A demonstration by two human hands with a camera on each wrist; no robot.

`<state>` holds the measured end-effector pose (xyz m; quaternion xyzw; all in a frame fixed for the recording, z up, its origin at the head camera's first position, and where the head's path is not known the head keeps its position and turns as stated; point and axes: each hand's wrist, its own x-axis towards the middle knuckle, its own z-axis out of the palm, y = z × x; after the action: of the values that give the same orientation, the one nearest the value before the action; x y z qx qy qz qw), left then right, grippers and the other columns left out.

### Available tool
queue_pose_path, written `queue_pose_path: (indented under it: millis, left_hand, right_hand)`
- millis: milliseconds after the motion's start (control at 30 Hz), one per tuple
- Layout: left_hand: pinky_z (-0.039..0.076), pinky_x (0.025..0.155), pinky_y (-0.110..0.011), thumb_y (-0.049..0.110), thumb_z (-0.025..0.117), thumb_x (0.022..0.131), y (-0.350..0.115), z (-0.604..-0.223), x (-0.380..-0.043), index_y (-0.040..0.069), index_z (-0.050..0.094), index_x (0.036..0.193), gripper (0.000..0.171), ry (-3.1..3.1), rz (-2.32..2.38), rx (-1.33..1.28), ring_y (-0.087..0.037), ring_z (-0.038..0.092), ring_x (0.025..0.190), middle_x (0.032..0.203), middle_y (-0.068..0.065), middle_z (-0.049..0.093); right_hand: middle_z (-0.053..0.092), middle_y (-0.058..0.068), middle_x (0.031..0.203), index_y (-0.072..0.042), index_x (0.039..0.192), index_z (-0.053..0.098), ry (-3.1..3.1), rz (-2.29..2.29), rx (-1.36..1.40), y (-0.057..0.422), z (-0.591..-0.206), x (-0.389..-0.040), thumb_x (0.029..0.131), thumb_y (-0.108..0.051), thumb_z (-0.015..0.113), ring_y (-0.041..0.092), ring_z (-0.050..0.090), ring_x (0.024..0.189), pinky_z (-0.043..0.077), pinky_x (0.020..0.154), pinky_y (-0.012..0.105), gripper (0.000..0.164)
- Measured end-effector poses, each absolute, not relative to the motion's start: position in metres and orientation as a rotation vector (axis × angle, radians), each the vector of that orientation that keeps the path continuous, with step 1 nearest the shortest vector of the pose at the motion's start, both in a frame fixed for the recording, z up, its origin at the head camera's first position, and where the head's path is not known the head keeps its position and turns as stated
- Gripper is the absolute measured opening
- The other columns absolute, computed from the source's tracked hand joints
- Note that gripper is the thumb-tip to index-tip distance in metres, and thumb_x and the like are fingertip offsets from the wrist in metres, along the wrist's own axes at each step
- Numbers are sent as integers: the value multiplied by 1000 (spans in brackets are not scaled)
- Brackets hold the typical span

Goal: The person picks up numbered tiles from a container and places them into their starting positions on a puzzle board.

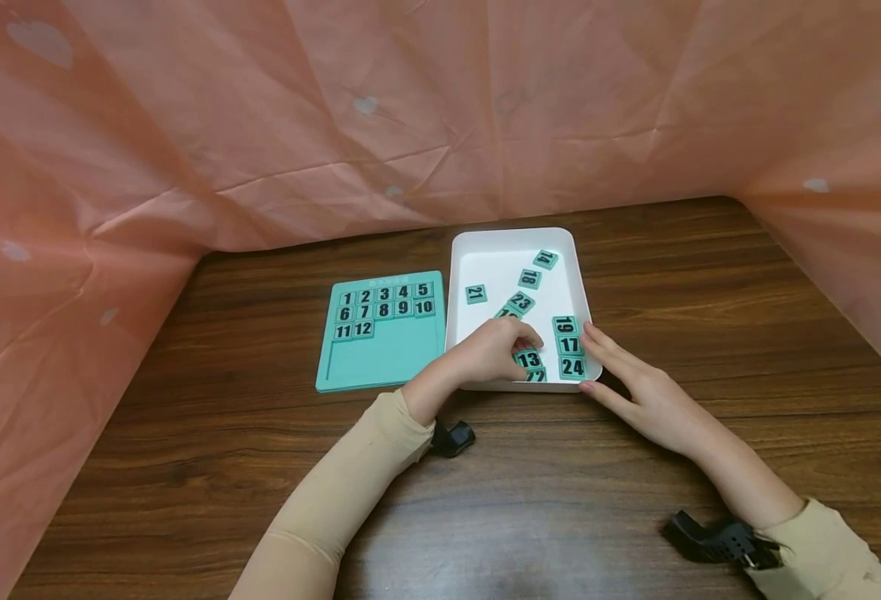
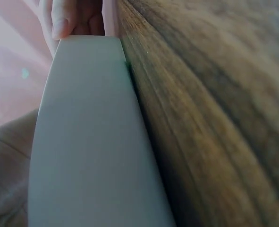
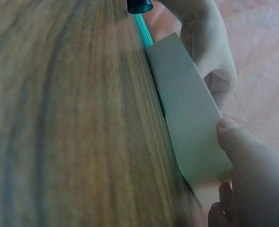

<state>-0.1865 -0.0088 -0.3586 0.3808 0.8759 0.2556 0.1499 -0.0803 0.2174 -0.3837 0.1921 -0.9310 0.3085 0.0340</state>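
A white tray (image 1: pixel 511 243) lies on the table with loose teal number tiles inside. Over its near wall reaches my left hand (image 1: pixel 491 350), its thumb and bent fingers around the 13 tile (image 1: pixel 529 359); whether they pinch it is unclear. The 22 tile (image 1: pixel 536 377) is partly hidden beside the thumb. At the tray's near right corner, my right hand (image 1: pixel 646 400) holds the outside, thumb (image 3: pixel 233 137) on the front wall and fingers along the right side. Left of the tray, a teal board (image 1: pixel 387 354) carries tiles 1 to 12 in rows.
In the tray, the 19, 17 and 24 tiles (image 1: pixel 571 345) form a column by the right wall. The 14 (image 1: pixel 546 260), 18 (image 1: pixel 529 278), 23 (image 1: pixel 520 302) and 21 (image 1: pixel 476 293) tiles lie farther back. A pink curtain (image 1: pixel 440 125) hangs around the wooden table (image 1: pixel 207 400).
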Motion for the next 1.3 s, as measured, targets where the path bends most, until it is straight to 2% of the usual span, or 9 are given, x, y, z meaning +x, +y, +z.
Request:
queue_pose_path:
  millis: [467, 767, 1100, 1300]
  left_hand:
    - [43, 75, -15, 4, 78, 71, -12, -355, -187, 4, 63, 104, 36, 2533, 857, 1065, -10, 52, 87, 94, 0, 58]
    - [44, 81, -20, 4, 76, 76, -33, -341, -193, 4, 63, 112, 38, 2534, 1005, 1071, -13, 52, 93, 101, -3, 57]
    - [48, 87, -37, 0, 72, 76, -93, -321, -196, 3, 62, 111, 36, 2628, 1096, 1032, -20, 53, 94, 105, -7, 56]
    - [47, 86, -42, -2, 70, 78, -140, -315, -202, -1, 62, 114, 37, 2754, 1106, 910, -26, 51, 94, 108, -11, 54]
  right_hand:
    - [18, 0, 158, -15, 150, 32, -2863, 947, 583, 217, -383, -80, 96, -32, 57, 31, 27, 139, 33, 100, 57, 62]
    - [16, 1, 158, -16, 151, 30, -2870, 942, 591, 217, -382, -81, 97, -34, 56, 31, 26, 139, 33, 100, 59, 63]
    - [16, 1, 158, -17, 151, 28, -2869, 940, 609, 216, -382, -80, 97, -34, 56, 31, 25, 140, 33, 99, 59, 64]
    - [16, 0, 158, -18, 151, 29, -2873, 938, 599, 216, -380, -80, 96, -34, 57, 30, 25, 140, 33, 99, 59, 64]
